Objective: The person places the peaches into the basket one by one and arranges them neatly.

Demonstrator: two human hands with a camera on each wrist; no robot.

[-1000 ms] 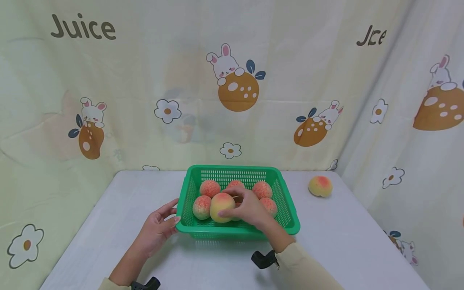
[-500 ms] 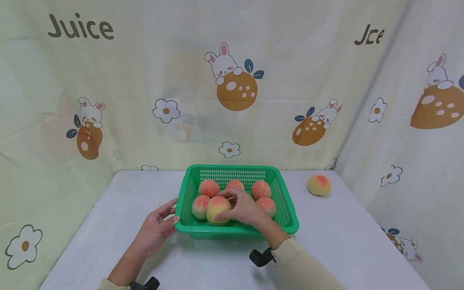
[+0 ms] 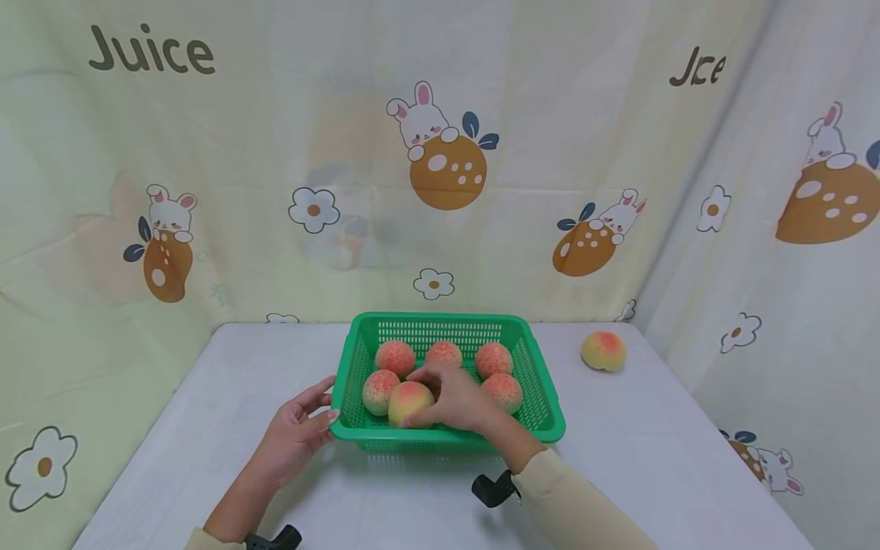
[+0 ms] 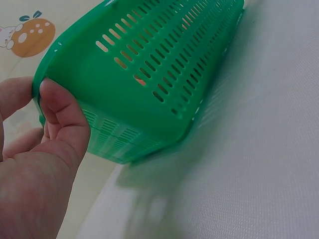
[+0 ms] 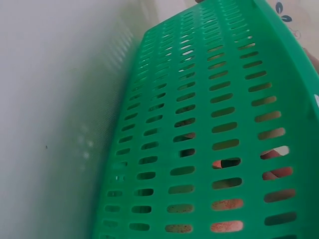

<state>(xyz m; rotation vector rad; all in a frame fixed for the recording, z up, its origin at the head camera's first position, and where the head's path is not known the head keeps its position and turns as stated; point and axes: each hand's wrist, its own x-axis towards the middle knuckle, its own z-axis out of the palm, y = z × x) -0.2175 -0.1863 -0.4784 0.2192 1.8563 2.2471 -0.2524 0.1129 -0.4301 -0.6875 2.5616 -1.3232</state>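
Note:
A green plastic basket [image 3: 474, 438] stands on the white table in the head view. My left hand [image 3: 299, 435] pinches its left rim between thumb and fingers, as the left wrist view also shows on the basket's corner [image 4: 124, 84]. Inside the basket, my right hand [image 3: 454, 397] holds a yellow peach [image 3: 409, 405] with a pink top, thumb in front and fingers behind. That peach sits low, beside a speckled red peach [image 3: 380, 392]. Several other speckled peaches lie around it. The right wrist view shows mostly the slotted basket wall [image 5: 199, 99]; the right hand is largely hidden there.
Another yellow peach [image 3: 604, 351] with a red patch lies on the table [image 3: 619, 435] to the right of the basket. A patterned curtain [image 3: 309, 260] hangs behind the table and along its sides.
My right hand has moved the yellow peach down and slightly left, deeper into the basket. The left hand stays on the rim. The head view has shifted a little.

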